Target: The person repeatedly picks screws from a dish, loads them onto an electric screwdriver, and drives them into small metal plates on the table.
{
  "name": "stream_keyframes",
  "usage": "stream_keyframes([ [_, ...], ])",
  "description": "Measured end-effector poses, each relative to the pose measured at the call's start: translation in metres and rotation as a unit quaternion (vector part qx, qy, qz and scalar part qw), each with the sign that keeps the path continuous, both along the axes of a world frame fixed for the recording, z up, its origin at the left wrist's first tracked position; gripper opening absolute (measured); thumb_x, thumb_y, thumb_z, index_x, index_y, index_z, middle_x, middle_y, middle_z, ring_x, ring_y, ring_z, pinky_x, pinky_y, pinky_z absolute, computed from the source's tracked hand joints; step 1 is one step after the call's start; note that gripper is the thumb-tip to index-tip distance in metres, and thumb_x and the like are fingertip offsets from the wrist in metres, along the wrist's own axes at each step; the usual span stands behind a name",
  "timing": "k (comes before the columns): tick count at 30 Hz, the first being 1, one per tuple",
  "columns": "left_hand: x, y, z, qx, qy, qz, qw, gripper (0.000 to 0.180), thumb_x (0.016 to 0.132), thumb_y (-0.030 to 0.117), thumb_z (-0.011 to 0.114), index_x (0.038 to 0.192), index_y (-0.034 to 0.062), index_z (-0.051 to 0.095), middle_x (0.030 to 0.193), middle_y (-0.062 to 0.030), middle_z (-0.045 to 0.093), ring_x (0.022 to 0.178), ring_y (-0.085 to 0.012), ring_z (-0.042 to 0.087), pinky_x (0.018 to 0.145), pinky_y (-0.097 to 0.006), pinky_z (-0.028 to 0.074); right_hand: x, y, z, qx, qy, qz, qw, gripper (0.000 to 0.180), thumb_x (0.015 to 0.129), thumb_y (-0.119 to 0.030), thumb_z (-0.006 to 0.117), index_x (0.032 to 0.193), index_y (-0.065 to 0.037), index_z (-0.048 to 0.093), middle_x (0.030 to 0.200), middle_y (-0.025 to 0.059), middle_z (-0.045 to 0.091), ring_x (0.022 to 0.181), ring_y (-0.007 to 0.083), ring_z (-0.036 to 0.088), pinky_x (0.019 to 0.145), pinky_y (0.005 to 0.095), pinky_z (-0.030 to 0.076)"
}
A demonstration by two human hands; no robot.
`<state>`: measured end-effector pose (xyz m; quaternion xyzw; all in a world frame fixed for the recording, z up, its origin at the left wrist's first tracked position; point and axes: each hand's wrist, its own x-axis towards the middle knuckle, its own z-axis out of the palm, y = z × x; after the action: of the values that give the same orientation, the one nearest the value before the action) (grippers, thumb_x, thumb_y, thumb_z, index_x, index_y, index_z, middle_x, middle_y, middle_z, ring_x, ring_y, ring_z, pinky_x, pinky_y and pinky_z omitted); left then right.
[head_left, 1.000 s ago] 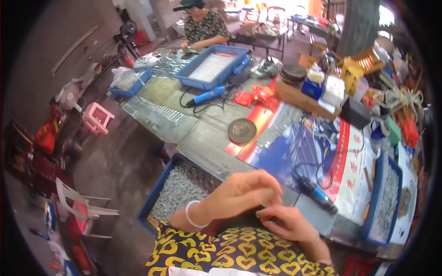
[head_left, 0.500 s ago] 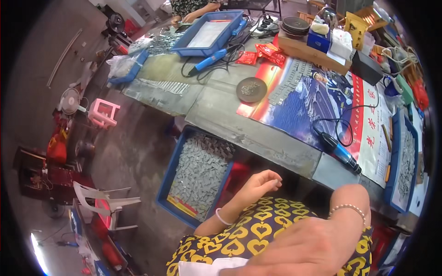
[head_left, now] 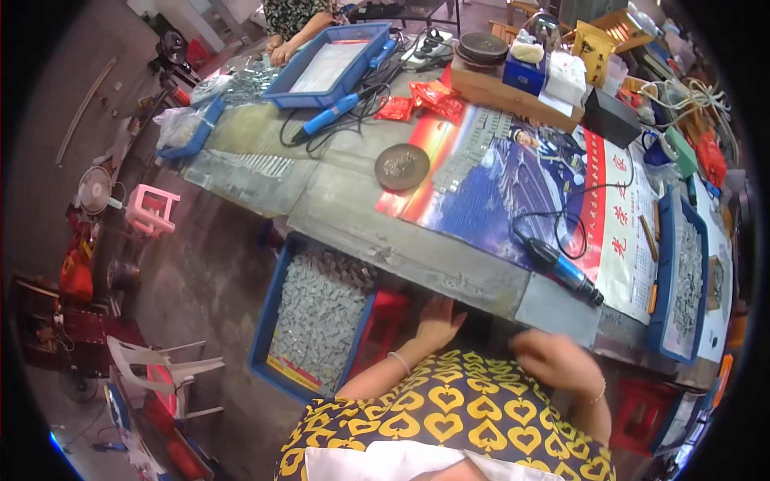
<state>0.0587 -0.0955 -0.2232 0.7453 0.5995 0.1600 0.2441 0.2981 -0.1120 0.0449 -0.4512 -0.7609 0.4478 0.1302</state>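
My left hand [head_left: 437,325] is at the table's front edge, over my patterned apron [head_left: 449,393]. Its thumb stands apart from the fingers, whose tips are partly in shadow by the edge; I see nothing held. My right hand [head_left: 557,359] hovers above my lap, to the right, with its fingers curled and smeared by motion. Whether it holds anything cannot be made out. A blue and black corded rotary hand tool [head_left: 568,275] lies on the table beyond the right hand. Left of my left hand, a blue crate [head_left: 269,321] holds many small grey metal pieces [head_left: 321,305].
Small pieces lie in rows [head_left: 473,152] on a poster [head_left: 521,196], beside a round dish [head_left: 403,167]. A blue tray [head_left: 664,325] stands at right. Farther off are red packets [head_left: 435,100], another corded tool [head_left: 329,119], a blue tray [head_left: 321,98] and another person's hand [head_left: 282,53].
My left hand has moved forward to the table edge. My right hand has drawn away from near the camera toward the table. The view has shifted, so the table sits farther left.
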Motion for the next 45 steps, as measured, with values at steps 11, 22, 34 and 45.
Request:
stream_keyframes([
  [11,0.003,0.050,-0.073,0.069,-0.080,-0.135,0.985,0.041,0.095,0.025,0.044,0.129,0.0033,0.051,0.137,-0.0200,0.048,0.129,-0.0368,0.041,0.110,-0.048,0.029,0.139,-0.180,-0.273,-0.026,-0.452,-0.320,0.832,0.011,0.074,-0.004,0.062,0.080,-0.005,0.071,0.088,0.0205,0.069,0.089,0.0341,0.068,0.076,0.0421,0.055],
  [22,-0.023,0.053,-0.136,0.202,0.031,-0.116,0.972,0.032,0.088,0.013,0.046,0.115,0.0027,0.061,0.115,-0.0220,0.061,0.109,-0.0351,0.059,0.094,-0.045,0.047,0.079,-0.096,-0.136,-0.017,-0.370,-0.085,0.925,0.035,0.077,-0.018,0.065,0.106,0.002,0.063,0.090,0.0207,0.067,0.088,0.0357,0.066,0.076,0.0427,0.053],
  [34,-0.030,-0.014,-0.006,-0.251,-0.075,-0.018,0.965,0.070,0.097,0.046,0.039,0.146,-0.0006,0.023,0.146,-0.0252,0.033,0.135,-0.0387,0.033,0.110,-0.041,0.030,0.098,0.037,-0.070,0.261,-0.230,-0.255,0.902,0.053,0.076,-0.013,0.071,0.123,-0.005,0.049,0.109,0.0157,0.054,0.103,0.0339,0.052,0.084,0.0403,0.044],
  [45,-0.043,-0.028,-0.014,-0.148,-0.046,-0.053,0.986,0.087,0.090,0.054,0.051,0.143,-0.0085,0.020,0.143,-0.0337,0.029,0.134,-0.0465,0.028,0.110,-0.049,0.027,0.084,0.062,-0.068,0.215,-0.187,-0.180,0.941,0.062,0.072,-0.022,0.076,0.125,-0.004,0.048,0.104,0.0175,0.053,0.098,0.0346,0.053,0.084,0.0408,0.044],
])
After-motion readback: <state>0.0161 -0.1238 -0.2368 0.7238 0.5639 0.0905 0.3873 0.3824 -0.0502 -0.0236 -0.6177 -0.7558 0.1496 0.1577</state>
